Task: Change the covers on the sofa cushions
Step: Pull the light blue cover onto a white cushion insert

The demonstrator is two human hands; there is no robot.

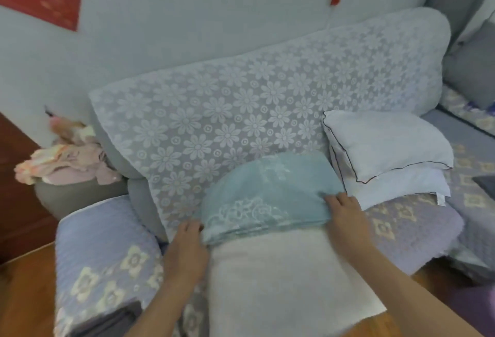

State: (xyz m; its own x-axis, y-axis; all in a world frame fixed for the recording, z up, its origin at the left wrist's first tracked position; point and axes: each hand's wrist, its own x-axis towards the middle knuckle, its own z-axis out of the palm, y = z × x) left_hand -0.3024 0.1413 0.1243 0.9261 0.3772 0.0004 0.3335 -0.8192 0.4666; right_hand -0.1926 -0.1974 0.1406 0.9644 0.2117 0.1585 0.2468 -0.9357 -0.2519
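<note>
A bare cream cushion (281, 277) lies lengthwise on the sofa seat in front of me. Its far end sits inside a light blue patterned cover (267, 189), bunched into folds along the open edge. My left hand (186, 243) grips the cover's left edge beside the cushion. My right hand (345, 210) pinches the cover's right edge. Two white bare cushions (385, 146) are stacked on the seat to the right, against the backrest.
The sofa backrest (241, 111) wears a lace flower throw. A purple quilted armrest cover (99, 256) with a grey folded cloth (112, 320) is at left. Pink laundry (64, 160) heaps on a grey round seat. Wooden floor shows below.
</note>
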